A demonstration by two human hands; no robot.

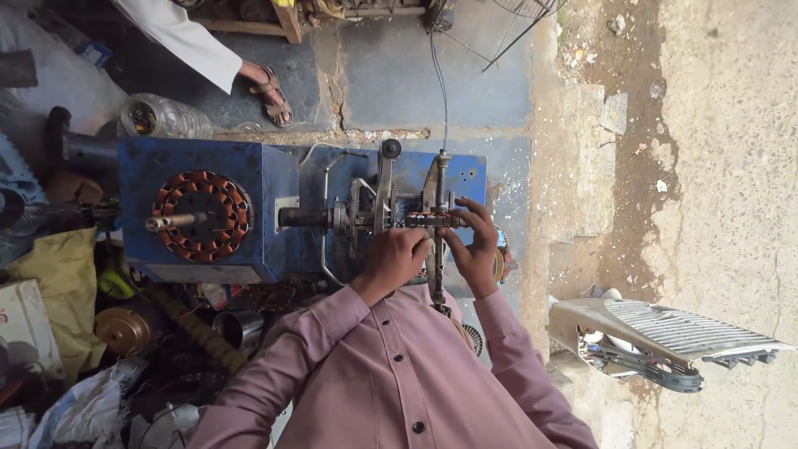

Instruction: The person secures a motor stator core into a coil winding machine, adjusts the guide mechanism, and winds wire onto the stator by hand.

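The person in the pink button shirt leans over a blue coil-winding machine (208, 179), both hands up at its spindle. The left hand (395, 258) is curled into a loose fist against the machine's metal frame, its grip closed around something I cannot make out from here. The right hand (475, 249) has its fingers spread and pinched lightly onto a small stator core (428, 220) mounted on the shaft, seen edge-on, between the 2 hands. That core shows copper-red wire on part of it, so I would judge the winding to be under way, not complete, though how many slots remain is hidden by the fingers. A finished-looking wound stator (201, 214), a ring of orange coils, sits on the face of the blue housing well to the left. Packaging is sparse: a white carton (25, 328) lies at the left edge beside a yellow bag (62, 283), and a clear plastic bottle (162, 118) rests above the machine. A grey ribbed appliance cover (665, 337) lies on the ground at right. Another person's sandalled foot (270, 91) stands beyond.
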